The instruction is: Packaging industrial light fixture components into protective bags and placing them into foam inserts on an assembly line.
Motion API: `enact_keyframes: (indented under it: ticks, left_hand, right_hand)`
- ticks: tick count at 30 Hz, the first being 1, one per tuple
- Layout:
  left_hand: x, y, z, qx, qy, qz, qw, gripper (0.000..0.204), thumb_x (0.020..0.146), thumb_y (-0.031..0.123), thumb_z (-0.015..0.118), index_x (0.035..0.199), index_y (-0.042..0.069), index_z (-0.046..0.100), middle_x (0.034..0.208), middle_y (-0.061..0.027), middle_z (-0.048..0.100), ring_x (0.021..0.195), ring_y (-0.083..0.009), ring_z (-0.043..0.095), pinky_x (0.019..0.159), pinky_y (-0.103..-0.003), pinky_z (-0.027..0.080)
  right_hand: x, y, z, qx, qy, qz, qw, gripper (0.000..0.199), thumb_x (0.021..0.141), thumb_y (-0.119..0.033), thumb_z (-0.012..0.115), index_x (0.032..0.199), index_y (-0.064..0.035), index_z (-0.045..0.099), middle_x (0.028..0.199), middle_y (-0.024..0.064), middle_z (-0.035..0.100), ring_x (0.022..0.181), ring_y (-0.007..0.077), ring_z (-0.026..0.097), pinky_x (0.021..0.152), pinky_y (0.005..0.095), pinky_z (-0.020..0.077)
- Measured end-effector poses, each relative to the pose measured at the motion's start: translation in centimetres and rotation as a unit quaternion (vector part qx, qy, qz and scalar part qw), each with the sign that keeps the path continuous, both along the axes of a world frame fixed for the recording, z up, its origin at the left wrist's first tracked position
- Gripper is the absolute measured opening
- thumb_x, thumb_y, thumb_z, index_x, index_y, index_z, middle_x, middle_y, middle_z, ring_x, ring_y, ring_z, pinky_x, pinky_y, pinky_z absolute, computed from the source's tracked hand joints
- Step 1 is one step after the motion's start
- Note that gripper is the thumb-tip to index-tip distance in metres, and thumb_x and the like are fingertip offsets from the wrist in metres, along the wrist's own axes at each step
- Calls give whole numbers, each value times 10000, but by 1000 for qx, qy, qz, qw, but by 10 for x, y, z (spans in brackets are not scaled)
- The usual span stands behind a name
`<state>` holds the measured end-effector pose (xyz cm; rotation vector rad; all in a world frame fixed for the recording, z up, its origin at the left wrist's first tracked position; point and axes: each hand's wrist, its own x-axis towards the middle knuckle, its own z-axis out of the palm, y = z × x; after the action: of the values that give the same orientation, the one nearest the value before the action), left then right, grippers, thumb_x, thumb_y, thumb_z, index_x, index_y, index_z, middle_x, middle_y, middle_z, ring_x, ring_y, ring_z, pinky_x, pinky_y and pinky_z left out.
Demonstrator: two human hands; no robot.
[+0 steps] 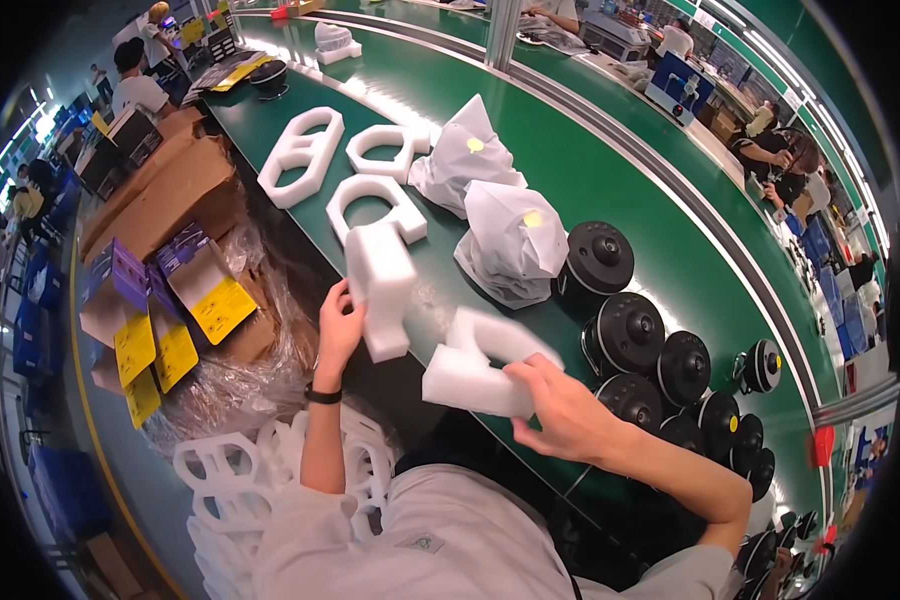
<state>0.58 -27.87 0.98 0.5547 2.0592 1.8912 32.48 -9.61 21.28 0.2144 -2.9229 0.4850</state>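
My left hand [340, 325] is closed on a white foam insert [384, 275], held on edge over the near side of the green table. My right hand [565, 408] grips a second foam insert [475, 375] with a cut-out, its far end smeared by motion. The two held pieces are apart. Just beyond them lie a foam insert with a round opening [350, 205], a hexagonal one [382, 152] and a long one with two openings [302, 155]. To their right stand two units wrapped in white bags with yellow stickers, a nearer one [515, 240] and a farther one [470, 155].
Several black dome-shaped units [625, 335] crowd the table's right side. On the left are open boxes with yellow flaps [170, 335] over cardboard and clear plastic film. More foam inserts [220, 480] are piled beside me. People [780, 155] sit across the conveyor line.
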Motion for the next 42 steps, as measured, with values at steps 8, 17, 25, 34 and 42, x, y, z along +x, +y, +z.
enact_keyframes:
  ticks: [8,17,25,34,42]
  left_hand:
    - [-10,-57,-7,118,-17,96,988,493,945,11,610,1405,-24,436,1271,-135,627,1078,-183,643,828,-298,562]
    - [-11,-76,-2,132,25,78,988,509,911,-107,565,1402,-52,442,1310,-136,601,1205,-222,598,1029,-347,491]
    - [-4,-81,21,205,76,104,970,473,941,53,643,1386,-19,502,1281,-82,614,1161,-156,579,994,-286,452]
    - [-2,-91,18,130,93,126,979,499,943,122,662,1396,-17,505,1323,-81,598,1194,-177,570,1028,-305,434]
    - [-5,-91,-5,111,79,108,985,461,956,87,637,1382,-30,505,1295,-98,608,1188,-198,579,1032,-311,436]
  right_hand:
    - [-43,23,-64,-554,-139,-204,795,465,1008,-121,434,1451,14,465,1157,110,615,991,186,608,921,344,502]
    - [-110,36,-73,-489,-92,-259,828,681,962,-200,636,1538,9,338,1089,121,619,942,188,647,838,345,536]
    - [-67,-4,-39,-497,-271,-308,765,527,807,-265,739,1229,29,625,1118,138,663,998,211,635,904,334,487]
    - [-83,27,-15,-190,10,-34,981,572,793,-14,727,1306,-17,476,1380,208,505,1310,385,523,1021,392,515]
    - [-89,76,-82,230,-27,13,973,653,705,71,664,1339,-19,533,1485,225,449,1366,393,463,1000,395,543]
